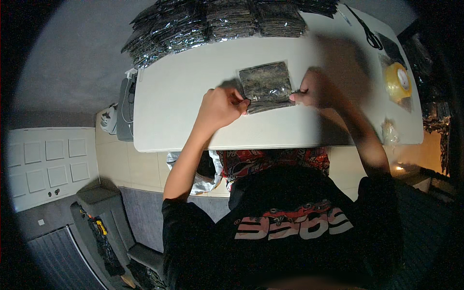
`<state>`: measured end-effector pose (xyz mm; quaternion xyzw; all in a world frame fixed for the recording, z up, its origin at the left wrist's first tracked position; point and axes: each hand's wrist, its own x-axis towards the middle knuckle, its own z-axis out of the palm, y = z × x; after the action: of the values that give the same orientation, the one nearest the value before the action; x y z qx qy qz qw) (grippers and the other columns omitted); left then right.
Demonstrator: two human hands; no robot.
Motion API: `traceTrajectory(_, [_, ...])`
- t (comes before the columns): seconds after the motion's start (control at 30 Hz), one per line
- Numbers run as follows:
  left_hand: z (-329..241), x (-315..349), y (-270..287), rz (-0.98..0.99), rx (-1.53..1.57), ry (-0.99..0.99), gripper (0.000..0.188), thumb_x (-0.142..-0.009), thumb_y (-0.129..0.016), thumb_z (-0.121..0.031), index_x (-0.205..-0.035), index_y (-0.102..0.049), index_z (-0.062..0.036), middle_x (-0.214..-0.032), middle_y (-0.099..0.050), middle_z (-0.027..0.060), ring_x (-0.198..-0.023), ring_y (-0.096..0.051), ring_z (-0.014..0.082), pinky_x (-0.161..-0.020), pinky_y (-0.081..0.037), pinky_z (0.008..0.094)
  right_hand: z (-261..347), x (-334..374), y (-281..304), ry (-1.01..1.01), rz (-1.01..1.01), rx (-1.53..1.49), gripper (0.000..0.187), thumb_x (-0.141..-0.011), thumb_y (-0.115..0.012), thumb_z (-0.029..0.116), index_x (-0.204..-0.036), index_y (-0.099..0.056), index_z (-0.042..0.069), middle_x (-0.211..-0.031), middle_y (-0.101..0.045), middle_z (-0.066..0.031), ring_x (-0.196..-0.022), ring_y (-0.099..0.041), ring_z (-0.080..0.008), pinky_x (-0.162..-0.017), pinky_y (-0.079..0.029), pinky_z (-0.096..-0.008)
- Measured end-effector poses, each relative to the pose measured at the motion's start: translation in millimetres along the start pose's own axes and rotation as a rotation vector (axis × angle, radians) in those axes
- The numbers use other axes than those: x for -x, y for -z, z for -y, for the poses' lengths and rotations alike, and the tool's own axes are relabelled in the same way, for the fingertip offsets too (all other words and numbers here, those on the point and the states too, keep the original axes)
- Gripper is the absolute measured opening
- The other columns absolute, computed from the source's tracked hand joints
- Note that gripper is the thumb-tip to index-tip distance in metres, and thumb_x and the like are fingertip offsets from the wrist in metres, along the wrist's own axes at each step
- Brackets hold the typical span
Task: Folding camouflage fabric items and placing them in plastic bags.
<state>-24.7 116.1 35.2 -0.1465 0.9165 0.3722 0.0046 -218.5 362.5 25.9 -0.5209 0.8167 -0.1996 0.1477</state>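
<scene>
A flat, square clear plastic packet (pixel 265 83) with dark, mottled, sheet-like contents lies on the white table (pixel 183 77) in front of me. At its lower left corner, my left hand (pixel 221 107) is closed, thumb and fingers pinching the plastic edge. My right hand (pixel 316 89) grips the lower right edge between thumb and curled fingers. Light glints off the film near that side. A dark shadow falls over the tabletop beside my right forearm.
Stacks of similar dark packets (pixel 232 21) line the far edge. Toward the right lie black-handled scissors (pixel 371 38), a thin pen-like item (pixel 344 17), a yellowish tape roll (pixel 398 81) and crumpled clear plastic (pixel 389 131). A white cable (pixel 124 99) hangs at the table's left end.
</scene>
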Motion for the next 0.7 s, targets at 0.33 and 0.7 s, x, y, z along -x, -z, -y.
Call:
traceTrajectory(0.33, [23.2, -14.9, 24.9, 0.275, 0.485, 0.109, 0.025, -0.091, -0.079, -0.017, -0.085, -0.061, -0.0006, -0.074, -0.074, 0.0143, -0.063, -0.07, 0.0128, -0.059, -0.052, 0.0258, -17.9, -14.3, 34.6, -0.229, 0.387, -0.413, 0.041, -0.093, -0.075, 0.031, -0.069, -0.073, -0.002, -0.058, -0.068, -0.0108, -0.046, -0.061, -0.0128, -0.048, -0.05, -0.0289])
traceTrajectory(0.7, [-78.4, -12.0, -79.3, -0.453, -0.167, -0.358, 0.075, -0.087, -0.053, 0.001, -0.156, -0.024, 0.0126, -0.158, -0.03, 0.0397, -0.148, -0.028, 0.056, -0.12, -0.029, 0.0594, 42.4, -25.7, -21.4, 0.352, -0.367, 0.382, 0.047, -0.095, -0.06, 0.017, -0.136, -0.057, -0.005, -0.146, -0.053, -0.025, -0.139, -0.05, -0.033, -0.115, -0.039, -0.0481])
